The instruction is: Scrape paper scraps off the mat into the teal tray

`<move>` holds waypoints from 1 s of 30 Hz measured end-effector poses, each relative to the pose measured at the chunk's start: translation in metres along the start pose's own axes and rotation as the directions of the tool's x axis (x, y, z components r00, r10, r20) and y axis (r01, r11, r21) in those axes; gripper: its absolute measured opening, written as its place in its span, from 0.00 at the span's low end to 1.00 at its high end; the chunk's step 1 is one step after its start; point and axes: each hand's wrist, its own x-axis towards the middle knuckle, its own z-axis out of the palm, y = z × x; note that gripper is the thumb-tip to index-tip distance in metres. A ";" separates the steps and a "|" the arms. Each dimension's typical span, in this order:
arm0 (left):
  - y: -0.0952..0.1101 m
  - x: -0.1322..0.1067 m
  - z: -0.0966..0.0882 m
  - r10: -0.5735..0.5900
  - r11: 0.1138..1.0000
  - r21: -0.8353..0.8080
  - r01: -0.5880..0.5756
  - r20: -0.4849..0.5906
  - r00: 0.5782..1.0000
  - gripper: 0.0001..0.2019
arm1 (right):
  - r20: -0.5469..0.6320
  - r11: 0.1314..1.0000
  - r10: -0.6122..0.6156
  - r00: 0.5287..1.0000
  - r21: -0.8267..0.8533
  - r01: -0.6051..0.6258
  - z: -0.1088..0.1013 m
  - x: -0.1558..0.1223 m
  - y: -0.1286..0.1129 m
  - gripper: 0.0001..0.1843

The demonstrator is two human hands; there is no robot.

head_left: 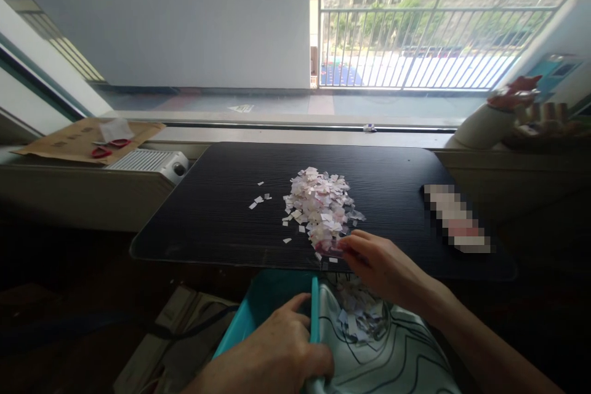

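A heap of small white and pinkish paper scraps (321,197) lies on the black table (207,221), with a few loose pieces to its left. At the heap's near edge, my right hand (383,261) pinches a small pinkish, see-through flat piece (330,249) whose kind I cannot make out. Below the table's front edge, my left hand (281,341) grips the rim of a teal plastic bin (258,298), fingers over its wall. More paper scraps (362,317) rest on a pale patterned cloth (410,354) to the right of the bin. The bin's bottom is hidden.
At the table's right lies a blurred-out, phone-shaped object (457,218). To the left, red-handled scissors (108,148) sit on a brown paper envelope (55,143), beside a white slotted box (150,161). A white vase (482,123) stands far right; behind are a windowsill and railing.
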 end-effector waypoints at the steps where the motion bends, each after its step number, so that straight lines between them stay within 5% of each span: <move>1: 0.000 0.000 0.000 0.009 1.000 0.003 -0.009 0.000 1.000 0.11 | 0.006 1.000 0.004 1.000 -0.009 -0.004 0.000 0.000 0.000 0.11; 9: 0.002 0.000 0.003 0.010 0.995 0.102 -0.008 -0.019 1.000 0.12 | -0.049 0.995 0.097 0.994 -0.009 -0.097 -0.013 -0.020 0.008 0.10; 22: -0.003 -0.004 0.006 -0.006 0.994 0.113 0.012 -0.051 0.999 0.11 | -0.005 0.995 0.094 0.996 -0.035 -0.094 -0.009 -0.016 0.009 0.10; 30: -0.001 -0.003 0.004 -0.019 0.994 0.107 0.025 -0.053 0.998 0.13 | 0.050 0.980 0.192 0.980 -0.069 -0.188 -0.023 -0.043 0.015 0.09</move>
